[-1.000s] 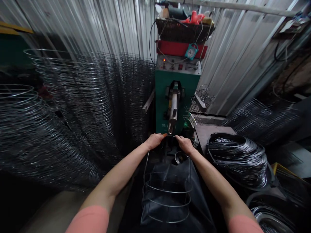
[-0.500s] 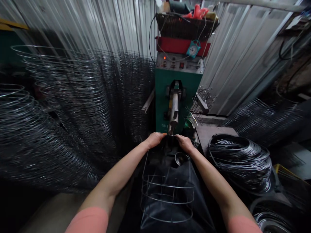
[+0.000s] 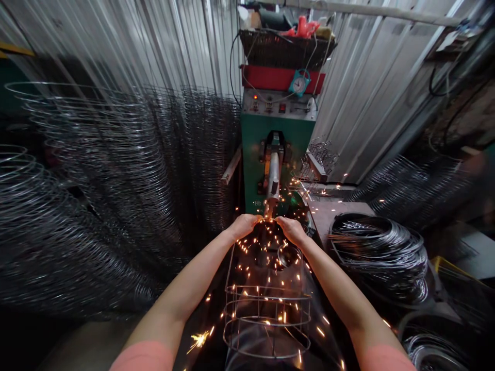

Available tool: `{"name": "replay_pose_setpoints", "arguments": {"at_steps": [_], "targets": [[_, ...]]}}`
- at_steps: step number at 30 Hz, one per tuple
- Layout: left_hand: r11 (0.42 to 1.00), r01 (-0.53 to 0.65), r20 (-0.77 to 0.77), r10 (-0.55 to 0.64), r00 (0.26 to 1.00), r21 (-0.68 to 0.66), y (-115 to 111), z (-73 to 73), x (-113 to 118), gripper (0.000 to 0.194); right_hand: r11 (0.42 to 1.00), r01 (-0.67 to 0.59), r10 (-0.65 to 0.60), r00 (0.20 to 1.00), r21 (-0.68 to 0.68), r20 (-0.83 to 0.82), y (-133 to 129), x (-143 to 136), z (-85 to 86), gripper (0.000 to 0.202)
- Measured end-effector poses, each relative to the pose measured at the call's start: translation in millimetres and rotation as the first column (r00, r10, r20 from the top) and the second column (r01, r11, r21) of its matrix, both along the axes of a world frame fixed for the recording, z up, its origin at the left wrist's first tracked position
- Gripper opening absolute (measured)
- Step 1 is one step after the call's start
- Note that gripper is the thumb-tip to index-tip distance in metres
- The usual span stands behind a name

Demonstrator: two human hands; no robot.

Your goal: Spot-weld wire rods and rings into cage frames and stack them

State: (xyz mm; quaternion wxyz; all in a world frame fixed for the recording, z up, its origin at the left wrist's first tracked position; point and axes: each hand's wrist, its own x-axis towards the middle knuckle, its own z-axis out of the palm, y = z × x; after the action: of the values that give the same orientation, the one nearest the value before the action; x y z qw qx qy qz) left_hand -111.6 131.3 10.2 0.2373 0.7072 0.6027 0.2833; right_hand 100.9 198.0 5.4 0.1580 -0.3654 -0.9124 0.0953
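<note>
Both hands pinch the far end of a round wire frame [image 3: 266,324], whose near rings hang over a dark apron. My left hand [image 3: 246,225] is closed on its left side and my right hand [image 3: 291,229] on its right, just below the electrode arm [image 3: 273,178] of a green spot welder [image 3: 253,154]. Bright sparks spray from the point between the hands, falling over the frame and apron. A small metal bowl-like part [image 3: 288,254] shows below my right hand. The fingertips are partly hidden by glow and sparks.
Tall stacks of wire rings [image 3: 116,154] crowd the left. Coiled wire [image 3: 381,252] lies on the right beside a low table [image 3: 340,207]. A small blue clock [image 3: 299,82] hangs on the welder under a basket [image 3: 286,49]. Corrugated metal stands behind.
Sparks have burst out at the electrode tip, where none showed before. Both hands keep their hold on the wire frame; the whole view has shifted slightly.
</note>
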Motion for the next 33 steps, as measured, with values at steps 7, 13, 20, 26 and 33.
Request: {"name": "replay_pose_setpoints", "arguments": {"at_steps": [7,13,20,26,33], "targets": [[0.998,0.046,-0.021,-0.045,0.999,0.042,3,2.8,1,0.028,1.0,0.005,-0.005,1.0,-0.027,-0.005,6,2,-2.5,0.024],[0.999,0.037,-0.041,-0.036,0.999,0.016,2,9.9,0,0.029,0.994,0.014,-0.018,0.999,-0.106,-0.044,8,3,1.5,0.024],[0.999,0.05,-0.022,-0.049,0.999,0.018,8,1.2,-2,0.028,0.953,0.006,-0.074,0.974,-0.304,-0.216,8,3,0.1,0.025],[0.998,0.049,-0.05,-0.048,0.998,0.029,7,3.1,-3,0.029,0.86,-0.007,-0.196,0.919,-0.511,-0.342,5,13,0.1,0.041],[0.999,0.039,-0.081,-0.037,0.996,0.019,4,8.7,1,0.029,0.851,0.027,-0.225,0.922,-0.525,-0.317,8,10,-2.8,0.041]]}}
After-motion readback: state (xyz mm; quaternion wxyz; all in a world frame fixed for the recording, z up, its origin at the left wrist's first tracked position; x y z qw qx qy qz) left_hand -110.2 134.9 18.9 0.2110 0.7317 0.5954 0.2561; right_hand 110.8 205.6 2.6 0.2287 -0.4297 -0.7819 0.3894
